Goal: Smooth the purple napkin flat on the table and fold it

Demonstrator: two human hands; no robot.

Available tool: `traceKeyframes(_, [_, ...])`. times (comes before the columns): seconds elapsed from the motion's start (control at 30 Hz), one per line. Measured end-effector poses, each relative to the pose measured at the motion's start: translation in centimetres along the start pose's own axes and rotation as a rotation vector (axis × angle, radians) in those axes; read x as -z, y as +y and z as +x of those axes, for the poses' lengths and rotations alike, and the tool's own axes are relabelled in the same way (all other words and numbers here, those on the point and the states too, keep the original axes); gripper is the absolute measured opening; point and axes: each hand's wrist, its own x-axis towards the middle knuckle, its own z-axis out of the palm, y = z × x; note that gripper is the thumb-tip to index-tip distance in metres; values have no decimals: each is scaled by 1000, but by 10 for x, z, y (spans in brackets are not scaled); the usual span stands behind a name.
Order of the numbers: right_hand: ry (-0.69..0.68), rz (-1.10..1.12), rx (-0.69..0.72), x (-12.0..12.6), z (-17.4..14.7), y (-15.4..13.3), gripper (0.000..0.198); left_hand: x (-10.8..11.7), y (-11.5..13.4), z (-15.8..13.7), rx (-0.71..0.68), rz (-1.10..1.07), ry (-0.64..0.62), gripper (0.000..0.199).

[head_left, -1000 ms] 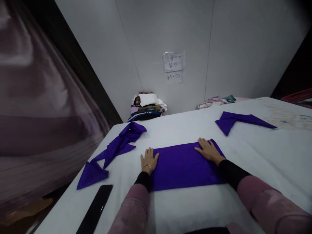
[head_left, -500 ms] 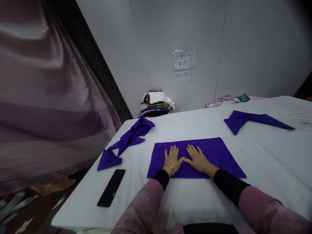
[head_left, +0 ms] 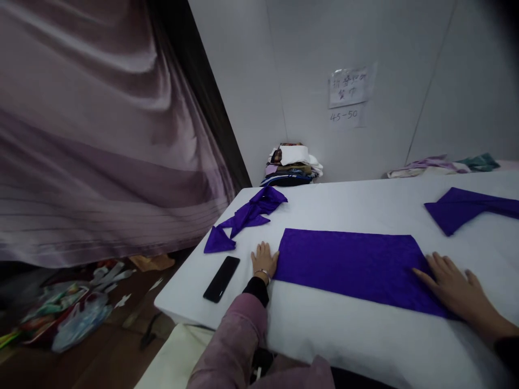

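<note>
A purple cloth napkin [head_left: 352, 265], flat and in a long four-sided shape, lies on the white-covered table [head_left: 324, 319] before me. My left hand [head_left: 264, 259] rests open at its left edge, fingers pointing away from me, a bracelet on the wrist. Over the napkin's right end my right hand [head_left: 456, 286] is spread, with the thumb on the cloth. Neither hand grips anything. A crumpled purple cloth [head_left: 259, 208] lies beyond my left hand, and another folded purple cloth [head_left: 466, 208] is at the right.
A black phone [head_left: 221, 279] lies left of my left hand. Stacked folded cloths [head_left: 292, 165] stand at the table's far edge, below a handwritten sign [head_left: 347, 89]. A pink curtain [head_left: 101, 135] hangs at the left, with bags [head_left: 81, 319] on the floor.
My hands have moved apart from the napkin's middle, the left to its left edge, the right to its right end. The view has turned left.
</note>
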Motion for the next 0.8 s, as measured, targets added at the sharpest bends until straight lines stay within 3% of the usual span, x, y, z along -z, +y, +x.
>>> traceKeyframes(0.1, [-59, 43, 95, 13, -5, -61, 72, -5, 21, -27, -137, -16, 54, 63])
traceKeyframes(0.23, [-184, 137, 205, 16, 12, -177, 69, -18, 83, -60, -465, -102, 63, 62])
traceKeyframes(0.3, [-230, 163, 247, 12, 24, -218, 63, -21, 110, -66, -525, -130, 36, 58])
traceKeyframes(0.37, [-255, 166, 230, 6, 34, -237, 59, -23, 126, -65, -505, -136, -5, 58])
traceKeyframes(0.43, [-257, 162, 201, 0, 36, -237, 58, -24, 130, -62, -456, -124, -27, 60])
traceKeyframes(0.53, [-209, 129, 160, -2, 28, -213, 60, -28, 127, -60, -425, -100, 1, 64])
traceKeyframes(0.67, [-97, 55, 93, 1, 6, -157, 60, -32, 118, -61, -415, -88, 26, 67])
traceKeyframes(0.8, [-60, -25, 88, 3, -15, -87, 62, -29, 96, -56, -320, -83, 21, 70])
